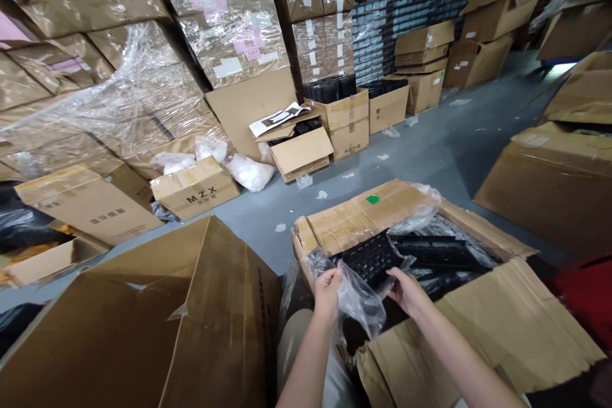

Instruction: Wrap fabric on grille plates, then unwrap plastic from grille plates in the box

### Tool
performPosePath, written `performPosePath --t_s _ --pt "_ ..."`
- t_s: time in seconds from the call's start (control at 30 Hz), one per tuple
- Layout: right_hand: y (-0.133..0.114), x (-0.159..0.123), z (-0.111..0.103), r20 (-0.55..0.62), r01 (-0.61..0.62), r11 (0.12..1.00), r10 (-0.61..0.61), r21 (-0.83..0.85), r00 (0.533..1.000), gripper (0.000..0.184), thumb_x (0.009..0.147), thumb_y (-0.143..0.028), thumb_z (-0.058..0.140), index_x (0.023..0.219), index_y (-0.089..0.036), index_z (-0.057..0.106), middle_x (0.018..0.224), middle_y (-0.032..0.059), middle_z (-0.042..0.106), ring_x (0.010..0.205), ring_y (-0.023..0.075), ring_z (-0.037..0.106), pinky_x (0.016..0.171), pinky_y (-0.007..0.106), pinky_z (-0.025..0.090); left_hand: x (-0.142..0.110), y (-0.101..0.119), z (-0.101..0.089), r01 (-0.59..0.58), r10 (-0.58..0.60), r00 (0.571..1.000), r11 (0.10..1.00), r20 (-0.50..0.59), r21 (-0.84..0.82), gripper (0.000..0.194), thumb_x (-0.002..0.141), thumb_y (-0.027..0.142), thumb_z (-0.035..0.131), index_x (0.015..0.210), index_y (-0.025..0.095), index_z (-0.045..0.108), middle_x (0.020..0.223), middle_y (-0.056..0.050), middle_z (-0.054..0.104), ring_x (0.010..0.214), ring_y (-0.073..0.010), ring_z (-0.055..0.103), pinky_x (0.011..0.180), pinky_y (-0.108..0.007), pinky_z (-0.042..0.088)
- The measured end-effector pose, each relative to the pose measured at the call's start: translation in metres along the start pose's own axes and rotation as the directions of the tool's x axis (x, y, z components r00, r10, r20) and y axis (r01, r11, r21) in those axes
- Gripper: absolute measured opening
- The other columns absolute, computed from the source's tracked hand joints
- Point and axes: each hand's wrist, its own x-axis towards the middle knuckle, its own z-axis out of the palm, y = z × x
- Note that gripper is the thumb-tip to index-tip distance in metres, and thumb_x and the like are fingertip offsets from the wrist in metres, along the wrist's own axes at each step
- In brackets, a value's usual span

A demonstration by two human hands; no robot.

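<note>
My left hand (327, 296) is closed on a crumpled clear plastic bag (361, 299), which hangs down between my two hands. A black keyboard-like piece (368, 258) with rows of small raised shapes lies just beyond my fingers, partly under the plastic. My right hand (406, 292) is closed at the near right edge of that piece, its fingertips also close to the film. Both hands are over an open cardboard box (354, 223) that holds more black pieces (435, 252), some wrapped in clear plastic. The exact grip of my right fingertips is partly hidden.
A large open carton (239, 319) stands at my left, close to my leg. Past the grey floor (411, 159) are smaller boxes, including an MZX carton (196, 188), and plastic bags (251, 172). Film-wrapped box stacks (234, 25) rise behind. Another carton (554, 185) is at the right.
</note>
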Motion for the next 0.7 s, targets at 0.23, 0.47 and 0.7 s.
performPosePath --t_s 0.23,0.47,0.7 --pt "0.010 -0.008 0.014 0.023 -0.078 0.994 0.076 0.073 0.997 0.013 0.062 -0.018 0.060 0.068 -0.023 0.049 0.057 -0.0036 0.062 0.053 0.0133 0.059 0.049 0.025 0.051 0.001 0.003 0.001 -0.158 0.181 0.960 0.980 -0.212 0.122 0.024 0.065 0.039 0.056 0.059 0.016 0.055 0.057 0.001 0.052 0.057 -0.0116 0.048 0.060 -0.024 0.039" --pt "0.022 -0.001 0.020 0.024 -0.182 0.982 0.181 0.057 0.983 0.014 0.064 -0.025 0.062 0.070 -0.020 0.051 0.055 -0.0021 0.061 0.048 0.0122 0.056 0.046 0.023 0.048 -0.004 0.010 -0.013 -0.329 0.412 0.907 0.819 -0.084 0.470 0.025 0.077 0.036 0.042 0.068 0.017 0.055 0.062 -0.002 0.054 0.061 -0.0144 0.050 0.062 -0.026 0.038" --pt "0.022 0.010 0.023 -0.054 -0.248 0.969 0.248 0.009 0.967 0.014 0.065 -0.010 0.058 0.070 -0.019 0.049 0.052 -0.0033 0.058 0.043 0.0103 0.052 0.041 0.020 0.044 -0.010 0.015 -0.020 -0.297 0.359 0.918 0.903 -0.166 0.309 0.027 0.075 0.043 0.044 0.069 0.017 0.050 0.058 0.002 0.047 0.055 -0.0110 0.044 0.056 -0.023 0.036"
